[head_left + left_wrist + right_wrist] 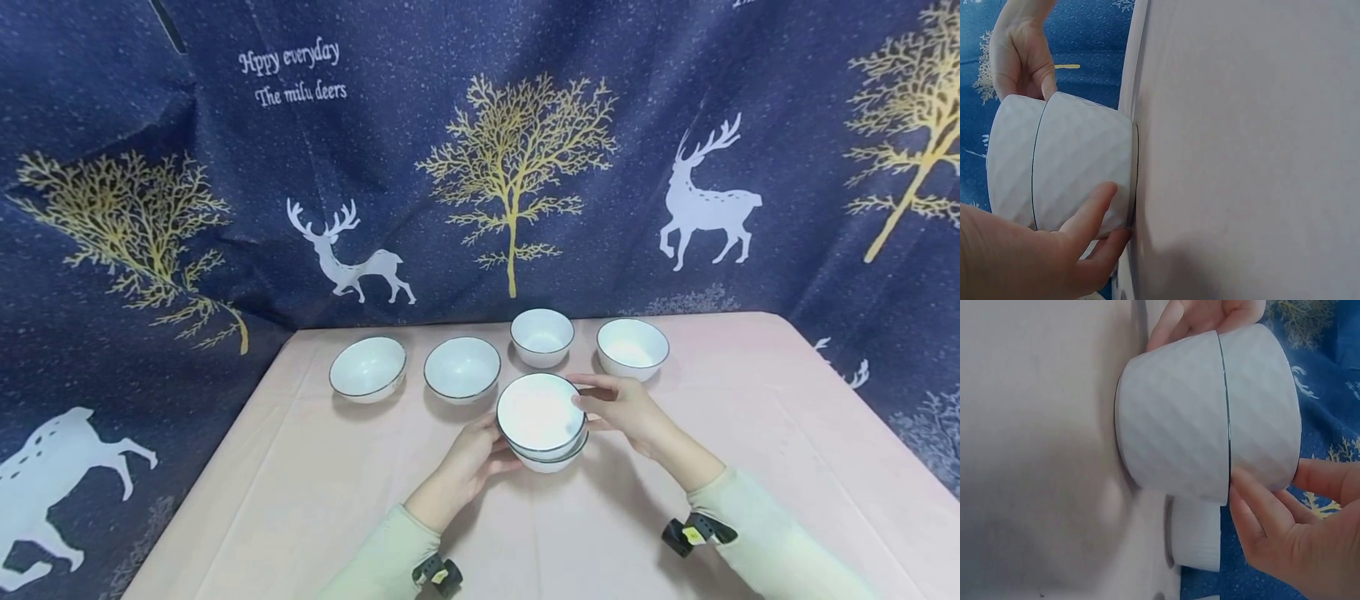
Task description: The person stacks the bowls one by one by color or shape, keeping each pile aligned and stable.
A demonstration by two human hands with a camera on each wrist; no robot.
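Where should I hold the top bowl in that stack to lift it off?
Probably by its rim, coming from the right, thumb over the edge and fingers outside. The top bowl opens upward and its rim stands above the bottom bowl, leaving wall to grab. The right hand grips it on that side, while the left hand holds the bottom bowl.

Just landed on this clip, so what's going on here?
A person is holding a stack of white bowls in both hands: the left hand at its side, the right hand at the top bowl's rim. Four other white bowls stand in a rough row behind it, near the far edge of the pink-covered table.
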